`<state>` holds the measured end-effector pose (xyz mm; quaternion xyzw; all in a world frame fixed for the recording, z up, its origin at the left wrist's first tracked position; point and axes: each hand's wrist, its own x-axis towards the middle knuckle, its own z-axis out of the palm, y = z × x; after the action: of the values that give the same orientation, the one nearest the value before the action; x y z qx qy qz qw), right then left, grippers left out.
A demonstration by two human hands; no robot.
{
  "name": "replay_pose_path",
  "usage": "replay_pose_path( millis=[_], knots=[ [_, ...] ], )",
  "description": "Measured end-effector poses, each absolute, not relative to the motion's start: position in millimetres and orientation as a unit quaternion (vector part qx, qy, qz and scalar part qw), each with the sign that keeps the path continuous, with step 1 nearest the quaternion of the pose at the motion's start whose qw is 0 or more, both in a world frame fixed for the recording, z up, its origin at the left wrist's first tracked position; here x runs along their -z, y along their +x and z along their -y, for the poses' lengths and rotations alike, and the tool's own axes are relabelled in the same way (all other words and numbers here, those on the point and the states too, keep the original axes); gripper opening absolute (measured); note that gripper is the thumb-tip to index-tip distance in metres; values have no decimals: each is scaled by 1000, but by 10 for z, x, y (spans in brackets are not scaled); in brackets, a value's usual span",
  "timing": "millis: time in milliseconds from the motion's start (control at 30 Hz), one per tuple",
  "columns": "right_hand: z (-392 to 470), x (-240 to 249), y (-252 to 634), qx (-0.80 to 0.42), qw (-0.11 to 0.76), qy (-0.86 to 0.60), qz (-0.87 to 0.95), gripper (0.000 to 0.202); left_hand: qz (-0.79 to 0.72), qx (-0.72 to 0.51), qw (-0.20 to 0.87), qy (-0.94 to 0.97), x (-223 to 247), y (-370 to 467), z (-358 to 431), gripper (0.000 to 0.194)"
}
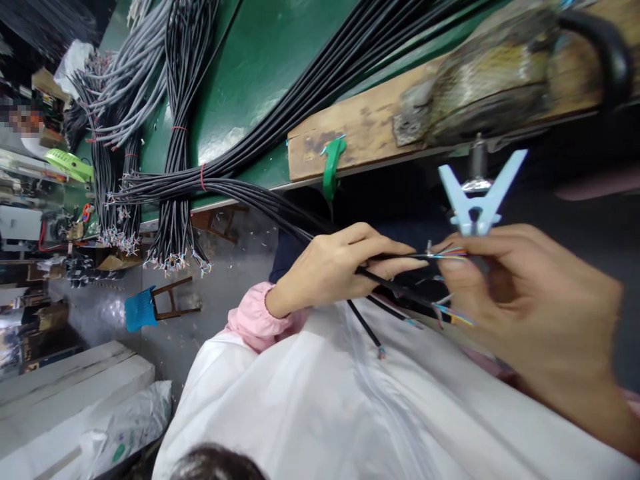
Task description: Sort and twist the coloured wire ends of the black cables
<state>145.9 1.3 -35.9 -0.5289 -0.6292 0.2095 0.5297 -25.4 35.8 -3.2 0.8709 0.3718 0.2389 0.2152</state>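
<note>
My left hand [340,263] is closed around several black cables [280,207], one of them running out between thumb and index finger. At that cable's end, my right hand [545,300] pinches the thin coloured wires [450,253] between thumb and index finger. Other cable ends with bared coloured wires [455,313] hang below, over the white apron [320,400]. Just above my right fingertips is a light blue plastic clip [477,197], attached to a metal tip [479,157] under the board; whether my fingers touch it I cannot tell.
The green tabletop [265,60] bears bundles of black cables [180,127] and grey cables [143,60]. A wooden board [350,127] along its edge carries a green clip [333,167] and a tape-wrapped object [480,80]. Lower left are a blue stool [141,310] and white boxes [75,400].
</note>
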Motion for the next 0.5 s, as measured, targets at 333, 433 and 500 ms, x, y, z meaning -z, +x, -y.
replay_pose_path(
  millis=[333, 433, 500],
  knots=[
    [31, 181, 1340, -382, 567, -571, 455, 14, -441, -201, 211, 849, -77, -261, -329, 48],
    [6, 206, 1251, -351, 582, -609, 408, 34, -441, -211, 207, 848, -82, -262, -327, 50],
    [-11, 248, 1209, -293, 589, -638, 400, 38, -443, -218, 207, 845, -86, -260, -327, 47]
  ],
)
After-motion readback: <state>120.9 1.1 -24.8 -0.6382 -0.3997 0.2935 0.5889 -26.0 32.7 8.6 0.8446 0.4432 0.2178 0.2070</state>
